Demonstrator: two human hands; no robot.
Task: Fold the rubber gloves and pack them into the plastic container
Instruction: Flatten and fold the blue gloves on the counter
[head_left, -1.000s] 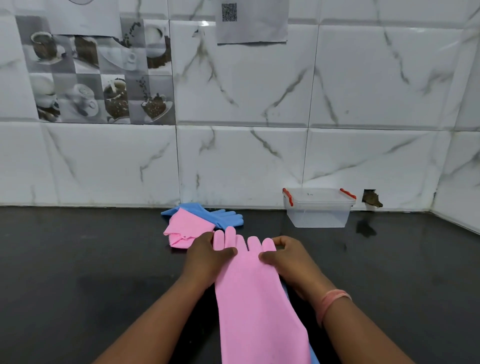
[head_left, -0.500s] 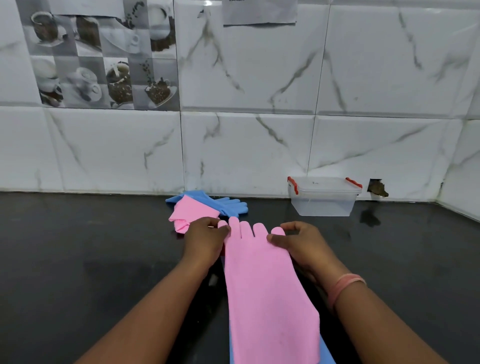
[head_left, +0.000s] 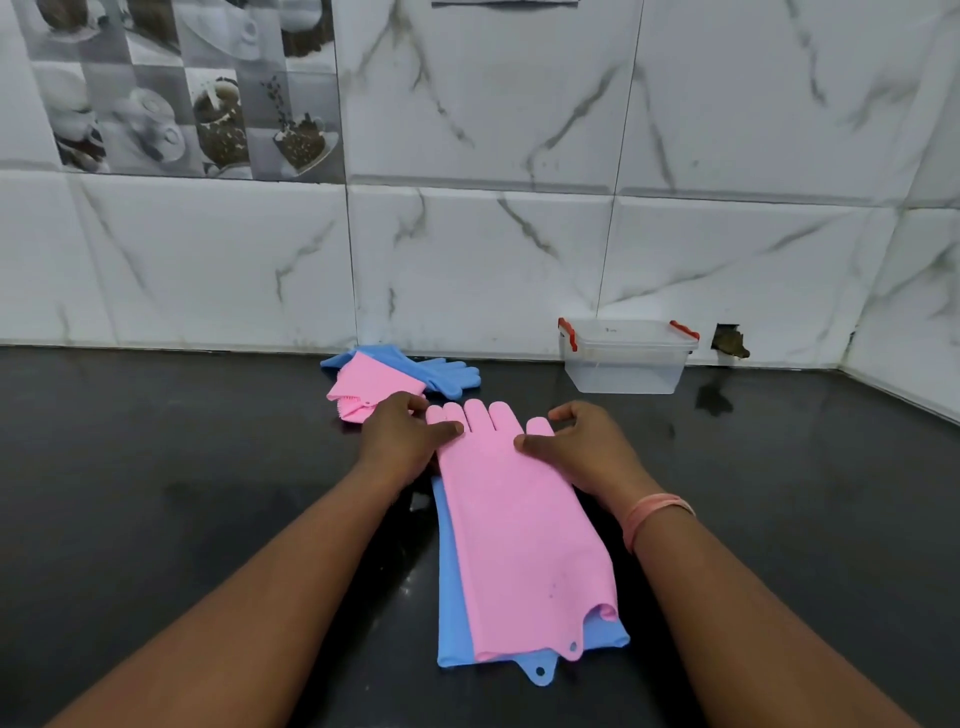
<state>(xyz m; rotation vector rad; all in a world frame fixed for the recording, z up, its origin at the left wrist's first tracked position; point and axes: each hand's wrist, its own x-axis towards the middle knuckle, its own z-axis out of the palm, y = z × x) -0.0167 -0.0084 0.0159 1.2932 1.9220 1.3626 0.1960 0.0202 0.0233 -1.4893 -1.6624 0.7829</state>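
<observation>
A long pink rubber glove (head_left: 519, 530) lies flat on the black counter, fingers pointing away from me, on top of a blue glove (head_left: 452, 613) whose edge shows at the left and near end. My left hand (head_left: 402, 439) pinches the pink glove's left edge near the fingers. My right hand (head_left: 582, 447) pinches its right edge by the thumb. A folded pink glove (head_left: 371, 387) rests on another blue glove (head_left: 441, 374) near the wall. The clear plastic container (head_left: 626, 358) with red latches stands by the wall at the right, its lid on.
The black counter (head_left: 182, 493) runs to a white marble-tiled wall (head_left: 493, 249) behind and at the right corner. A small hole in the wall (head_left: 730, 342) sits right of the container.
The view has tilted down, so the gloves' near ends now show. Both hands stay at the pink glove's finger end, thumbs pressed slightly further onto it.
</observation>
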